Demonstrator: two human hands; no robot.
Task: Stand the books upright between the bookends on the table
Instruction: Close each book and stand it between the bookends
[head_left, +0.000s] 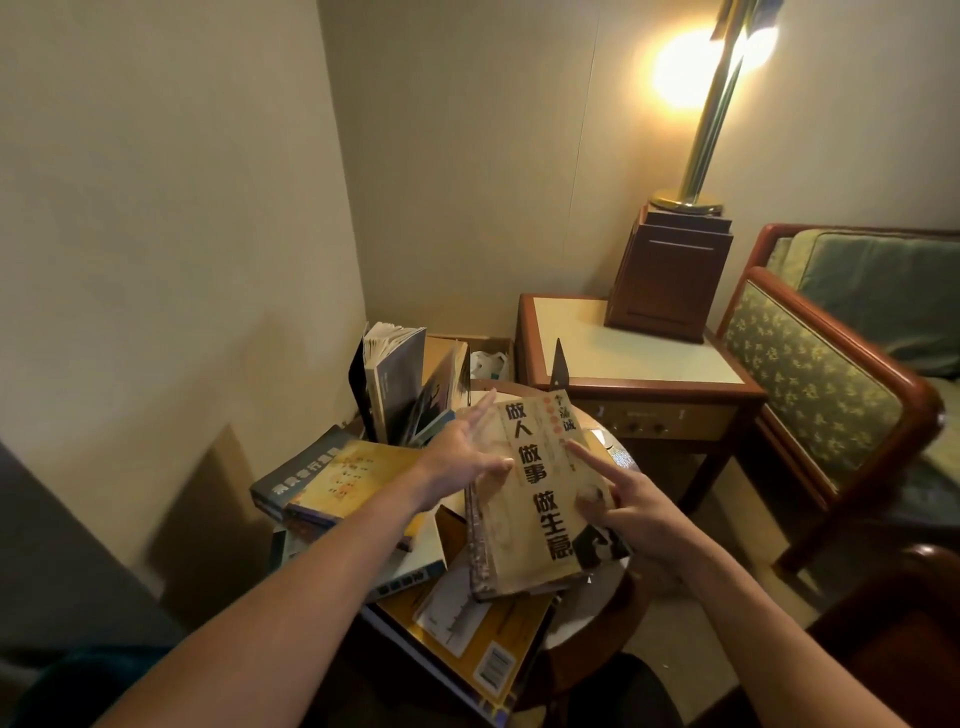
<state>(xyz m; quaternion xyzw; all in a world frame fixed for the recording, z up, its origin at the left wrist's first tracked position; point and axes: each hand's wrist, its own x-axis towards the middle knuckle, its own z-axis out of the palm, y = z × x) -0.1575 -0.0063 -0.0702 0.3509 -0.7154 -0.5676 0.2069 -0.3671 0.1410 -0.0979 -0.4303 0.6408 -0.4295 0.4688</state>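
Observation:
I hold a worn yellow book (535, 499) with large black characters, tilted above the small round table (576, 629). My right hand (634, 514) grips its right edge, index finger stretched across the cover. My left hand (462, 457) lies against its left edge with straight fingers, thumb on the cover. A black bookend (559, 366) stands at the table's back; another black bookend (358, 382) stands at the left. Between them a few books (395, 382) stand or lean near the left one. Loose books (343, 480) lie stacked at the left, and a large yellow book (467, 639) lies under the held one.
A wooden side table (634, 343) with a brown box (670, 275) and a lit brass lamp (711, 104) stands behind. An upholstered armchair (831, 374) is at the right. Walls close off the left corner. A cardboard box (488, 348) sits behind the round table.

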